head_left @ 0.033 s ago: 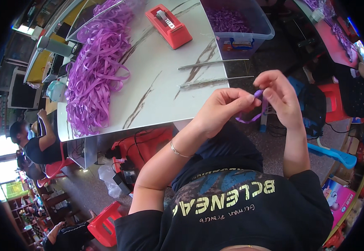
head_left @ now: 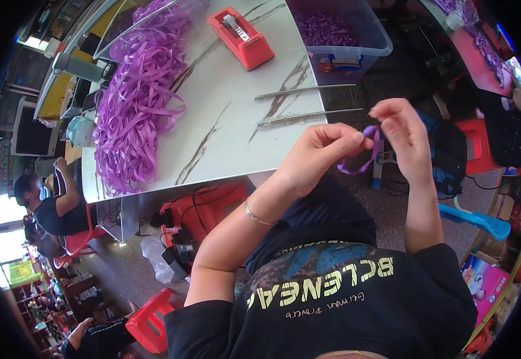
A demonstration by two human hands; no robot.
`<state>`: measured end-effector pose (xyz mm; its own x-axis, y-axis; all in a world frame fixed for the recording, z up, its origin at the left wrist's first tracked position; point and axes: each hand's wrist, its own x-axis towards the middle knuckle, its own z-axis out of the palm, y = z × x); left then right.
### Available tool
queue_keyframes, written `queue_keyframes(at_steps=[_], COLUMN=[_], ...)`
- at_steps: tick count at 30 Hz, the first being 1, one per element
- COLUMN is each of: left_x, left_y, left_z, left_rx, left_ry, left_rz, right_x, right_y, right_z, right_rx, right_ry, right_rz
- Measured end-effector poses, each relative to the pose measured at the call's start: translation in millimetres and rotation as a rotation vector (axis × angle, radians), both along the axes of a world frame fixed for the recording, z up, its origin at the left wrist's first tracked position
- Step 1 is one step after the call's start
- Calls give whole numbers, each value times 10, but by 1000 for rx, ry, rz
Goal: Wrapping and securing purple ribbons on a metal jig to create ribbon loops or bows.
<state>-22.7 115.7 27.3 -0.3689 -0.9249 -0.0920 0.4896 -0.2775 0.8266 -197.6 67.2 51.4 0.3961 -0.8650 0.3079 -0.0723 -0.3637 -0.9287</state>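
My left hand is closed in a pinch on a short purple ribbon, just off the table's near right corner. The ribbon forms a hanging loop, its top showing beside my left fingertips. Just right of it is my right hand, its fingers curved and thumb apart from the forefinger; nothing shows between them. Two thin metal rods jut past the table's right edge, beyond my hands. A big heap of purple ribbon covers the left of the white marbled table.
A red tape dispenser stands at the table's back. Beyond the right edge is a clear plastic bin of purple pieces. A green bottle lies past the heap. Red stools and other people sit around.
My right fingers have drawn slightly away from the ribbon. The ribbon near my left fingertips has opened from a tight bunch into a wider loop.
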Motion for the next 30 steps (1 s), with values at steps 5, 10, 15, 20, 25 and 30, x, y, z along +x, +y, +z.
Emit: queue_keyframes(at_steps=[5, 10, 15, 20, 25, 30], left_x=[-93, -143, -137, -145, -133, -22], left_y=[-105, -127, -147, -135, -116, -79], left_z=[-10, 17, 52, 86, 114, 95], left_rx=[-126, -86, -102, -124, -109, -99], left_ry=[-53, -62, -66, 11, 311, 378], left_rz=[151, 203, 178, 174, 181, 272], right_x=[-27, 134, 96, -142, -449, -609], right_y=[181, 393, 566, 705, 783, 709], right_z=[-7, -160, -279, -587, -1024, -1057], right_rx=[165, 452, 522, 453, 379, 229], right_ry=[50, -99, -69, 175, 354, 549], right_rz=[-135, 75, 177, 132, 32, -65])
